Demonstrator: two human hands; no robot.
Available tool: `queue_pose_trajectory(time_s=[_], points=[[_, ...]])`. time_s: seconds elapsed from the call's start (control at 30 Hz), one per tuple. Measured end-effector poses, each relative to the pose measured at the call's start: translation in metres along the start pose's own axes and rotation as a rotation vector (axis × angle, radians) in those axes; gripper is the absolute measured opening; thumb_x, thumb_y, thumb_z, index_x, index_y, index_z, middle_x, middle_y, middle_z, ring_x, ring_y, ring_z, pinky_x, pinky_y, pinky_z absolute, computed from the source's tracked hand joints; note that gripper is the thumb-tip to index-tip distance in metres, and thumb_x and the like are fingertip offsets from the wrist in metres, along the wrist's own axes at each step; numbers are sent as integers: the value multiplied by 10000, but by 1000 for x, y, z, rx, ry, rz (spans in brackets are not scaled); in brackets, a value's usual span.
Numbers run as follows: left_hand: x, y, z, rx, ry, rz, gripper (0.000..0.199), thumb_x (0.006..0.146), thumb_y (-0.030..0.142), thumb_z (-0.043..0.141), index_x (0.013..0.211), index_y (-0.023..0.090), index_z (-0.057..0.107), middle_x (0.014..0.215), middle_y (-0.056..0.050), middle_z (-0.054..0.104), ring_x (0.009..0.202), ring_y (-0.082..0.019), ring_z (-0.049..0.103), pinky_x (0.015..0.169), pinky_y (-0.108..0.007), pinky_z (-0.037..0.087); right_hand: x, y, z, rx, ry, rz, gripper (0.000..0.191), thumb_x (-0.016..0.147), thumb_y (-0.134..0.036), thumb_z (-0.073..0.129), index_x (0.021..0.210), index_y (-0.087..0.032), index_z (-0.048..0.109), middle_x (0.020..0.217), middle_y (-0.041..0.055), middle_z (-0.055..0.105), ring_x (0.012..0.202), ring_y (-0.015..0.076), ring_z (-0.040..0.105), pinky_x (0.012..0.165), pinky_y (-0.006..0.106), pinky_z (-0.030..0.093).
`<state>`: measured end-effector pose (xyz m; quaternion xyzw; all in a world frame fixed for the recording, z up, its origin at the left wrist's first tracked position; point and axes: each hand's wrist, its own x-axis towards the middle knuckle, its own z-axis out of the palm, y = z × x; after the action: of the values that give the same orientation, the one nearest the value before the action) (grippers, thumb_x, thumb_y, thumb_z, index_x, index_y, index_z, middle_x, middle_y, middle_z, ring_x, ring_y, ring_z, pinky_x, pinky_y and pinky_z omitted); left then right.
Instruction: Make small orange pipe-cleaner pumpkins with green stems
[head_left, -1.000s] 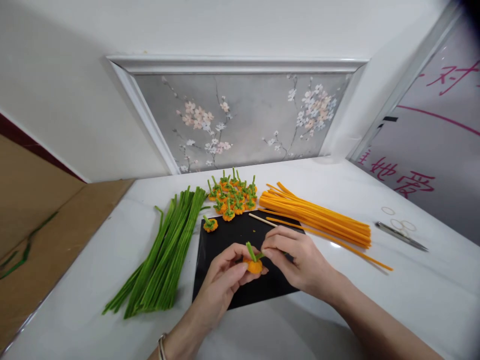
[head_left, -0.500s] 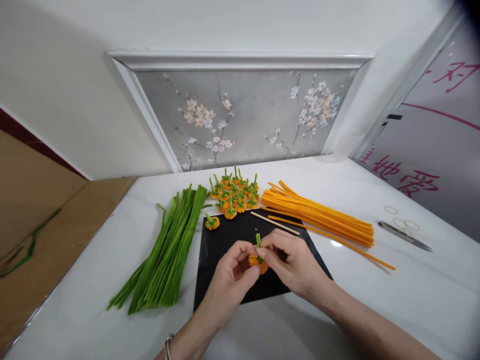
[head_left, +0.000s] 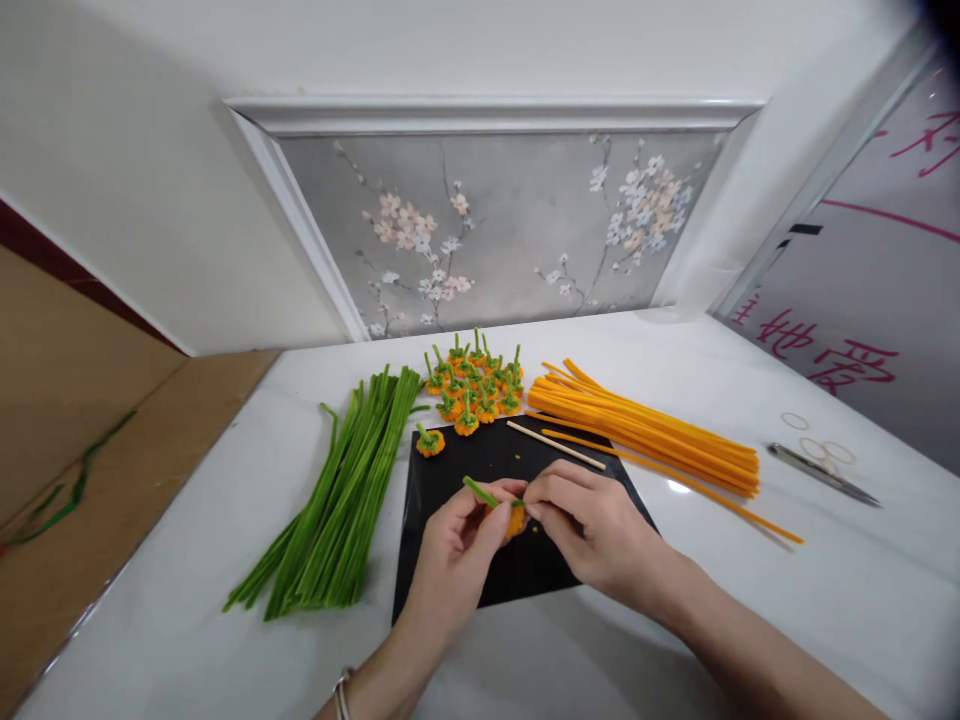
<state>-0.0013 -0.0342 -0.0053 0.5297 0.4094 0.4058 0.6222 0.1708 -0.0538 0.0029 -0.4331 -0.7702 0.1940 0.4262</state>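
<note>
Over the black mat (head_left: 442, 560), my left hand (head_left: 466, 545) is closed round a small orange pipe-cleaner pumpkin (head_left: 514, 522). Its green stem tilts up to the left, past my left thumb. My right hand (head_left: 581, 515) pinches a short green pipe-cleaner piece (head_left: 519, 503) at the pumpkin's top, fingertips close against it. My fingers cover part of the pumpkin. One finished-looking pumpkin (head_left: 430, 441) sits at the mat's far left corner. A cluster of several similar pumpkins (head_left: 466, 424) with upright green stems stands just behind the mat.
Green pipe cleaners (head_left: 337, 510) lie in a bundle on the left, orange pipe cleaners (head_left: 645, 430) on the right. A thin wooden stick (head_left: 555, 445) crosses the mat's far edge. Tweezers (head_left: 825, 474) and several rubber bands (head_left: 813, 448) rest at far right. Brown cardboard (head_left: 150, 440) borders the left.
The pumpkin's green stem has gone from upright to leaning left. My right fingers have shifted from the stem to the green piece at the pumpkin's right side.
</note>
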Motion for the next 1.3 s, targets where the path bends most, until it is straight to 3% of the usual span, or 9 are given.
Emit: queue_pose_trajectory(time_s=[0.17,0.33,0.47,0.6,0.7,0.87,1.07,1.3], points=[[-2,-1,1,10,16,24,166,862,280,614,999,186,622,1191,-96,651,1038,-204,623,861,-271,502,-2,2,-2,-88,-65,-36,228,921,-91,399,889,-180,607,854,68,609,766,155,606,687,259,522],[-3,1,1,-135,-33,29,412,855,224,626,1245,250,494,1341,-96,566,1200,-220,553,1002,-332,445,-1,3,-7,-171,-55,-120,242,918,-83,399,917,-181,620,895,77,643,806,157,625,718,261,542],[-3,5,-2,-343,-118,-37,498,779,84,631,1244,235,539,1393,-97,524,1299,-245,464,1059,-338,395,-2,4,-9,-327,-2,-203,272,906,-70,395,942,-178,642,900,86,668,771,161,615,696,273,529],[1,10,-4,-600,-149,-181,423,748,62,583,1158,163,613,1296,-133,605,1244,-261,524,999,-347,456,-3,3,-10,-448,35,-276,295,924,-80,385,964,-174,662,888,80,685,677,154,566,640,287,486],[3,11,-4,-583,-123,-242,306,845,131,587,1149,161,613,1238,-136,644,1144,-236,607,939,-317,496,-4,2,-9,-465,7,-301,291,940,-98,384,954,-175,665,904,79,687,690,155,568,647,293,467],[0,11,-6,-501,-163,-247,363,827,130,662,1179,197,602,1284,-114,619,1117,-202,622,888,-244,505,-5,2,-7,-402,2,-287,271,937,-91,399,958,-178,656,912,84,685,750,160,595,690,299,480],[1,10,-4,-453,-129,-256,340,828,212,683,1164,180,634,1292,-124,612,1197,-232,564,919,-264,490,-5,3,-7,-361,-4,-267,283,889,-37,423,1003,-165,648,932,88,692,799,171,620,714,292,510],[1,15,-3,-466,-115,-241,427,815,216,694,1223,228,567,1301,-104,602,1124,-215,608,887,-292,519,-4,3,-7,-428,73,-323,274,917,-60,405,976,-155,655,894,79,682,698,150,565,645,281,450]])
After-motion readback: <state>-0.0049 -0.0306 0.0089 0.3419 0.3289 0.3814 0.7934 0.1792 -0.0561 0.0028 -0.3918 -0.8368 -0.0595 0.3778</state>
